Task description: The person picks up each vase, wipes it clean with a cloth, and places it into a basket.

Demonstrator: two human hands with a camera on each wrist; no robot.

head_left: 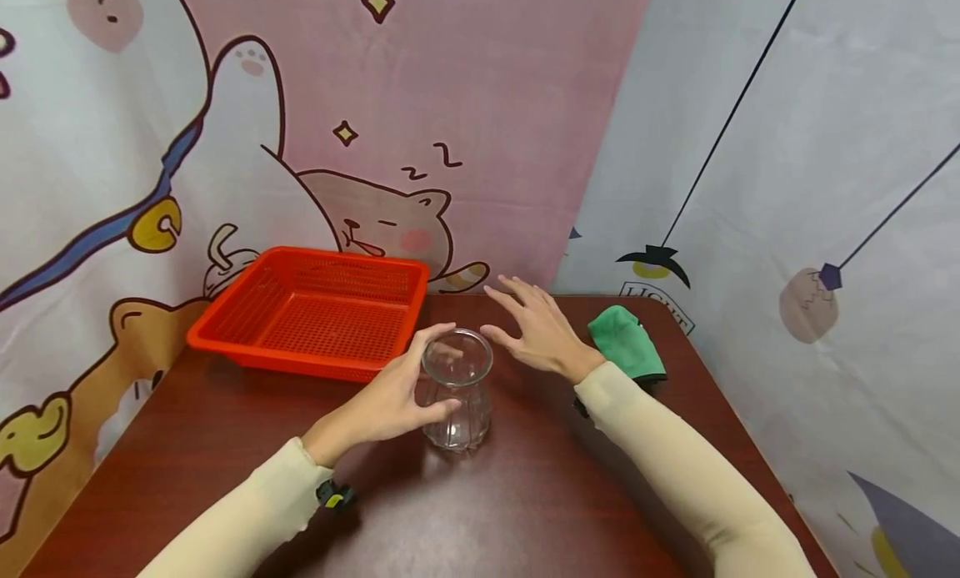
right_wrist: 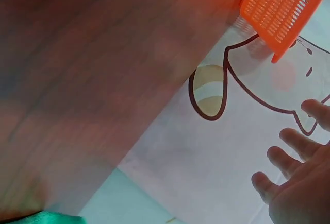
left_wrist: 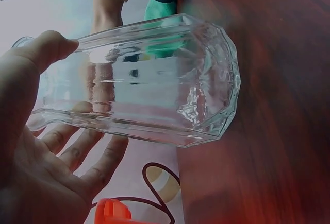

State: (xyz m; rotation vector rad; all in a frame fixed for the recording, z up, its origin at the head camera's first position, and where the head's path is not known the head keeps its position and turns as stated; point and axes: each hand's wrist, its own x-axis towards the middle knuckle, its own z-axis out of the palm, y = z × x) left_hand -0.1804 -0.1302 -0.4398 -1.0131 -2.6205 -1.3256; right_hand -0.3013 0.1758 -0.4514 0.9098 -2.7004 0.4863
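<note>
one glass jar point(head_left: 457, 389), one red basket point(head_left: 315, 311), one green cloth point(head_left: 627, 342), two hands.

**Layout of the table as seen from my head camera**

The glass jar point(head_left: 457, 389) stands upright near the middle of the table point(head_left: 525, 511), directly before me. My left hand point(head_left: 390, 399) lies against the jar's left side, thumb and fingers around its neck. My right hand point(head_left: 536, 328) is behind and to the right of the jar, just apart from its rim. The basket point(head_left: 315, 311) sits on the table behind and to the left of the jar, near the back wall. The cloth point(head_left: 626, 344) lies on the table to the right of my right hand, near the right edge
</note>
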